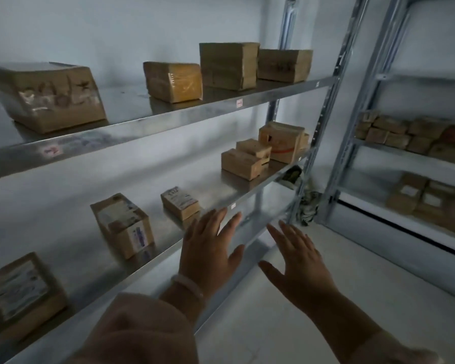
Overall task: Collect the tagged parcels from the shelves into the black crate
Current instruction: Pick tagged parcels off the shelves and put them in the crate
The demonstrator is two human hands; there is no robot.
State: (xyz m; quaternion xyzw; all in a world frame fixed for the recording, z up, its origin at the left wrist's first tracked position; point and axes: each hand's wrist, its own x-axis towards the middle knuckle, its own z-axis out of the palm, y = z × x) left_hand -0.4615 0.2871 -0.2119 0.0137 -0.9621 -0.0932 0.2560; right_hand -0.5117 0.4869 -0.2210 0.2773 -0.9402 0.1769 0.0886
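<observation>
Brown cardboard parcels: they lie on the metal shelves, none in a grip.
Small labelled parcel [180, 203]: on the middle shelf [216, 185], near its front edge, at eleven o'clock from the left grip and just beside the fingertips; I cannot tell if they touch.
Taped parcel [122, 225]: same shelf, at nine o'clock from the small labelled parcel, standing apart from it.
Flat parcel [21, 292]: same shelf, at eight o'clock in the view, by the frame's edge.
Stacked small parcels [243, 160]: far end of that shelf, at one o'clock from the left grip, packed together and touching.
Top shelf [132, 106]: four larger parcels in a row, the two at one o'clock side by side.
Left grip [210, 253]: fingers straight and spread, palm down over the shelf's front edge, holding nothing; a pale bracelet [188, 285] and a pinkish sleeve [142, 332] sit behind it.
Right grip [300, 269]: at three o'clock from the left, fingers spread, holding nothing, above the pale floor [352, 298].
Second rack [365, 114]: at three o'clock in the view, with more brown parcels, blurred.
</observation>
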